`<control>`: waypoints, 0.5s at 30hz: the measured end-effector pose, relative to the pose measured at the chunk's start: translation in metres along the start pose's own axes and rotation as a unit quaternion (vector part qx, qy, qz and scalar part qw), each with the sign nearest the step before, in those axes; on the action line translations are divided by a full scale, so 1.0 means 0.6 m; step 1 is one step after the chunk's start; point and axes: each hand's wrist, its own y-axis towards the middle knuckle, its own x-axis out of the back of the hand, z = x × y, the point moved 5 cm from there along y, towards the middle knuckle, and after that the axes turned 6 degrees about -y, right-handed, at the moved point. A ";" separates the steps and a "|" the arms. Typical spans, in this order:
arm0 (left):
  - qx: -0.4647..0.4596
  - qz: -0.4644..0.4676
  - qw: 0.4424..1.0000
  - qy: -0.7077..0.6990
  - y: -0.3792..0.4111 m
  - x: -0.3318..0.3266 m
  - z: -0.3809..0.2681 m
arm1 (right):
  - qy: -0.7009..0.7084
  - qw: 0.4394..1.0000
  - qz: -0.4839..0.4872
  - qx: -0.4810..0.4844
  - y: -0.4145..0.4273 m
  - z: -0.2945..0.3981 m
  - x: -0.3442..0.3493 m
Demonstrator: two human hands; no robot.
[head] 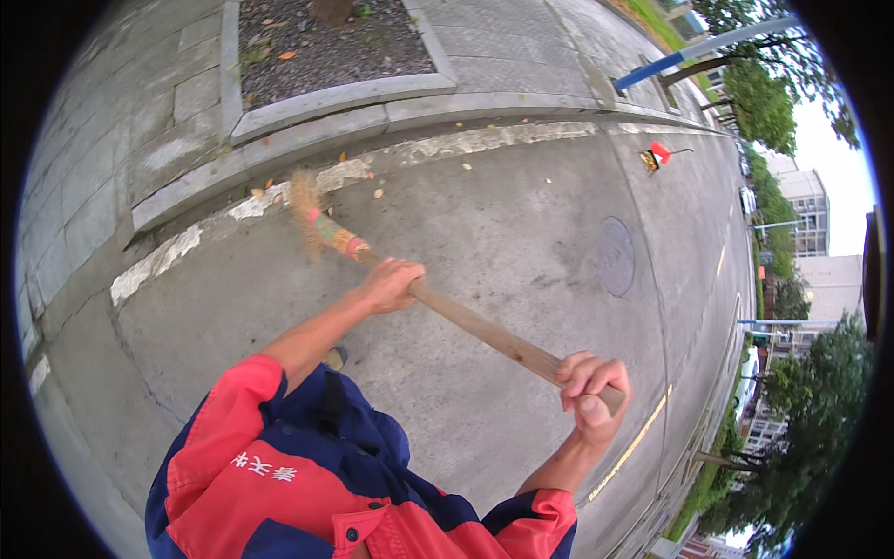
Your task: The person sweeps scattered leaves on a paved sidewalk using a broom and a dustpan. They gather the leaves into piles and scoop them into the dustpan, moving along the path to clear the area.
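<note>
My left hand (392, 285) is closed around the lower part of a wooden broom handle (482, 328), just above the binding. My right hand (595, 391) grips the same handle close to its top end. The broom slants down to the left across the pavement. Its straw head (304, 206), bound with pink and green bands, is slightly blurred and lies over the worn white line (262, 202) beside the kerb. Several fallen leaves (378, 193) are scattered around the bristles. Part of a shoe (336, 358) shows below my left forearm.
A stone kerb (314, 143) borders a tree bed (335, 63) and paved sidewalk. Farther along the road stands a red-and-black long-handled dustpan (656, 155) holding leaves. A round manhole cover (616, 256) lies in the road. A blue-and-white pole (688, 56) rises from the sidewalk.
</note>
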 end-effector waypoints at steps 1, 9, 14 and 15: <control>0.009 0.009 1.000 0.020 -0.005 0.008 0.001 | 0.023 0.999 -0.021 -0.013 -0.006 -0.010 0.016; 0.219 0.117 0.953 0.172 -0.212 0.126 0.313 | 0.303 0.915 -0.068 -0.256 -0.001 -0.336 -0.173; 0.298 0.172 0.905 0.251 -0.229 0.169 0.485 | 0.276 0.907 -0.045 -0.314 0.112 -0.410 -0.291; 0.265 0.164 0.919 0.242 -0.177 0.155 0.476 | 0.231 0.919 -0.051 -0.316 0.129 -0.402 -0.268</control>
